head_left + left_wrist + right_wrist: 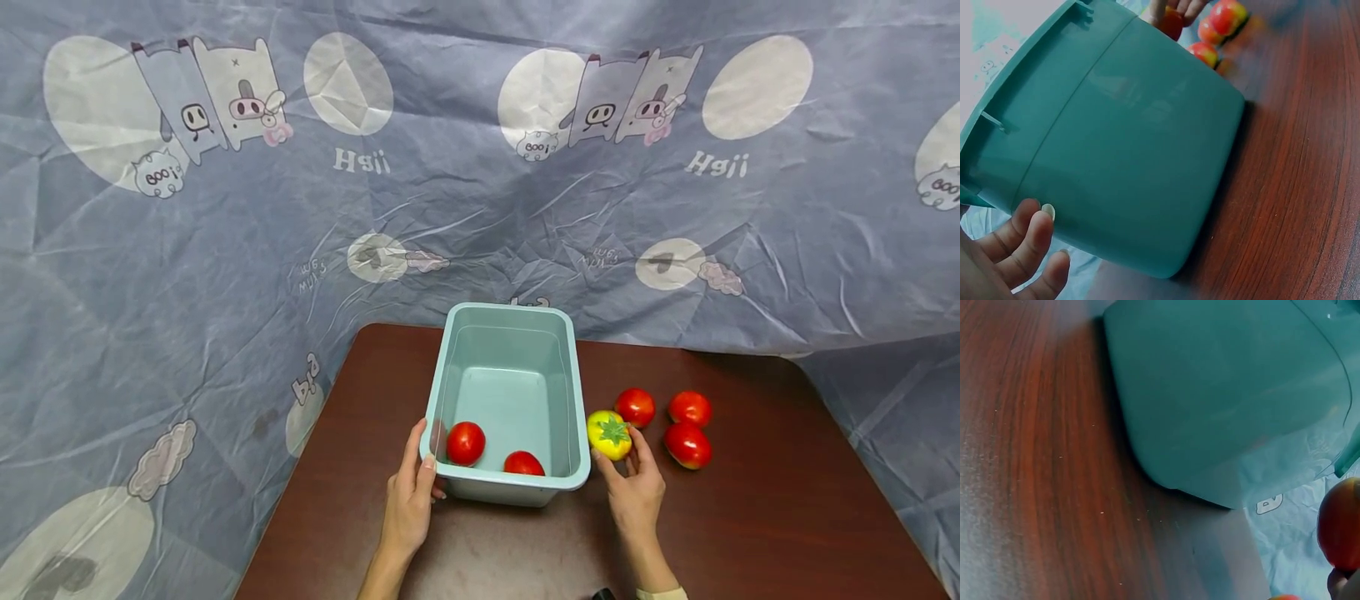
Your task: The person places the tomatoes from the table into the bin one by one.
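A light green plastic bin stands on the table, with a red tomato and another red tomato inside near its front wall. My left hand grips the bin's front left corner, thumb at the rim and other fingers below it. Just outside the bin's right side, my right hand pinches a tomato that shows a yellow top with green star-shaped leaves. From the right wrist, this tomato's side looks red. Behind and right of that hand lie three red tomatoes.
The dark brown wooden table extends on both sides of the bin. A grey-blue printed cloth hangs behind the table and along its left side. A small black object shows at the bottom edge, near the right sleeve.
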The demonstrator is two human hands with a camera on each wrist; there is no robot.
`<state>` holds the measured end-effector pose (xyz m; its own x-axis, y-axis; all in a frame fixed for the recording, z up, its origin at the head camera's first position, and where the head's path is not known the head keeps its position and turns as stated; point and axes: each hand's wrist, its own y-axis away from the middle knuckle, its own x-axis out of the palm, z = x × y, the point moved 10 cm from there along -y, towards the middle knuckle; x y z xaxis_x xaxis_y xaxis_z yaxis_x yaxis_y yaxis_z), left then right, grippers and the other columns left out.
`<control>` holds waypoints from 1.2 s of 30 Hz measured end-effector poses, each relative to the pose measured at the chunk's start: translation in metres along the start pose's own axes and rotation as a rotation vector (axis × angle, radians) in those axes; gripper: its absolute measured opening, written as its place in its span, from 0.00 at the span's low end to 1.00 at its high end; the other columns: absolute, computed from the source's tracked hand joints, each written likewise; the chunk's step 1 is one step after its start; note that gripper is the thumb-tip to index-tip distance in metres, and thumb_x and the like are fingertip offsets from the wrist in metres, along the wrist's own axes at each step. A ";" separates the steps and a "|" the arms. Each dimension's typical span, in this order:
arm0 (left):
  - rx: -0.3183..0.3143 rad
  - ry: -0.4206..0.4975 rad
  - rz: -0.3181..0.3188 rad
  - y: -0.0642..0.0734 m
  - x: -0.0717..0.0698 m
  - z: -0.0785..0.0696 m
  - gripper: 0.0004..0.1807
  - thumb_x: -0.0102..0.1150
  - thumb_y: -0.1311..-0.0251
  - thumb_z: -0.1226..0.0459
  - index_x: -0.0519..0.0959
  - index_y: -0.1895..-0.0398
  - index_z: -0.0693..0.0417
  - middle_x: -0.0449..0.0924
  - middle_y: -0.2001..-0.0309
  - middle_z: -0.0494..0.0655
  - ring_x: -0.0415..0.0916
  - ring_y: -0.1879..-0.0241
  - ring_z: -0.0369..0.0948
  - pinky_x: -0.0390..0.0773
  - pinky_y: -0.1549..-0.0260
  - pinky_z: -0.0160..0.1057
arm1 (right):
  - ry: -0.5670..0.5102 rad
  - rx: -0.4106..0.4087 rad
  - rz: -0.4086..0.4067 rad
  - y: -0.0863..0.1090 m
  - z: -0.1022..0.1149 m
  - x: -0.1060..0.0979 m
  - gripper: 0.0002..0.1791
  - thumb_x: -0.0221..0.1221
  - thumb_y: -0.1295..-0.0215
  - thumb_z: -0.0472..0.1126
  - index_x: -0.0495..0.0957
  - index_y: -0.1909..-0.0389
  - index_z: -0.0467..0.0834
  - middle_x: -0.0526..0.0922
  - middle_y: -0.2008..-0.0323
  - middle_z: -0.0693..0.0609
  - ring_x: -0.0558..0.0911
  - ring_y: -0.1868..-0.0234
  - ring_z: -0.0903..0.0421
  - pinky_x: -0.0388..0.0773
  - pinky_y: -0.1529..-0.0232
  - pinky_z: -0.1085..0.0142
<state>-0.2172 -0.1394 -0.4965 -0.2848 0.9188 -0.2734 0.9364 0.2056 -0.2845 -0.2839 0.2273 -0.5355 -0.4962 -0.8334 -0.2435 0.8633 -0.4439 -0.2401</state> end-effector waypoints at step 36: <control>-0.013 0.014 -0.005 0.001 0.004 0.013 0.26 0.42 0.32 0.61 0.56 0.31 0.39 0.77 0.78 0.54 0.72 0.86 0.32 0.77 0.84 0.36 | -0.060 -0.105 0.041 -0.018 0.067 -0.005 0.37 0.70 0.53 0.40 0.69 0.39 0.52 0.73 0.41 0.50 0.75 0.43 0.54 0.70 0.48 0.77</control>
<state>-0.2201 -0.1399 -0.5093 -0.2868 0.9222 -0.2594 0.9375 0.2145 -0.2739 -0.2905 0.2174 -0.4674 -0.4513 -0.8699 -0.1990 0.8669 -0.3746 -0.3288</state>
